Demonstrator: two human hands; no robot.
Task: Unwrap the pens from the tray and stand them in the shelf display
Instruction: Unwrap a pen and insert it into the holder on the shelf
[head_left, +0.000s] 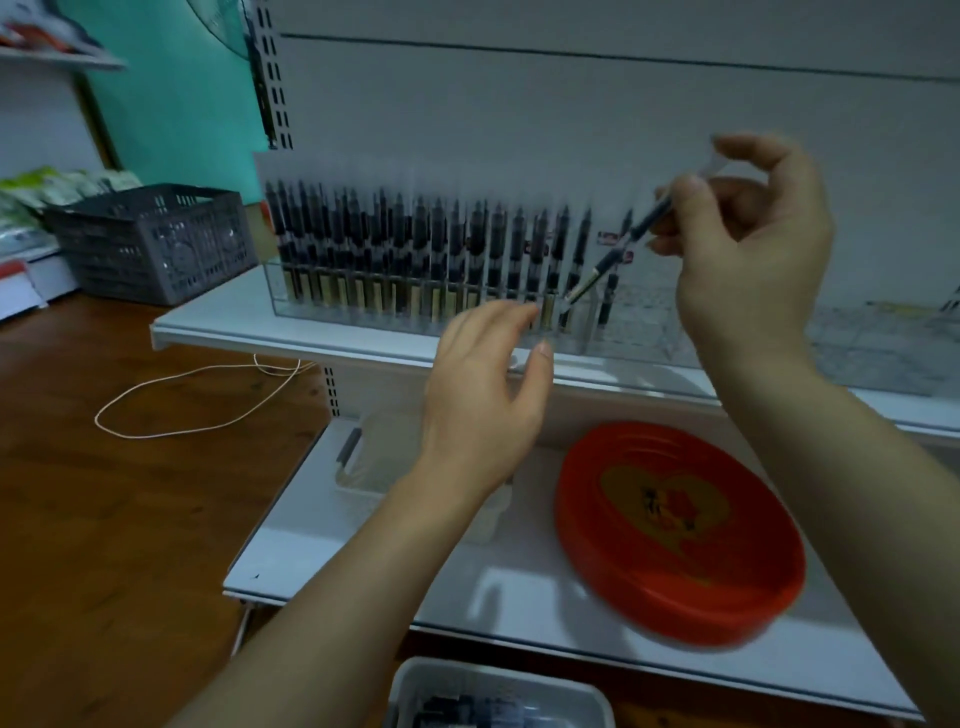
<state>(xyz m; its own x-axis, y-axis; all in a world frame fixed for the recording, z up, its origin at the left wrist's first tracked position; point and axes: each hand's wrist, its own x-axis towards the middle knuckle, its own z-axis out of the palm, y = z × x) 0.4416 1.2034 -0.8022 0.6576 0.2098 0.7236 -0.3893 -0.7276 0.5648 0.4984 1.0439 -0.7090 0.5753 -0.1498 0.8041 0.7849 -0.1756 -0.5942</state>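
A black pen is pinched, tilted, in the right hand, its tip blurred above the clear display. The left hand is held with fingers spread, gripping nothing. The white tray is cut off below.

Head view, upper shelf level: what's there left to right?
Grey slatted plastic crate → clear display rack of upright black pens → tilted black pen going in → right hand pinching it.

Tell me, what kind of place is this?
Most likely a small stationery shop. White retail shelves on slotted uprights carry a clear display lined with standing pens, and the right hand is adding another pen. A grey basket sits nearby.
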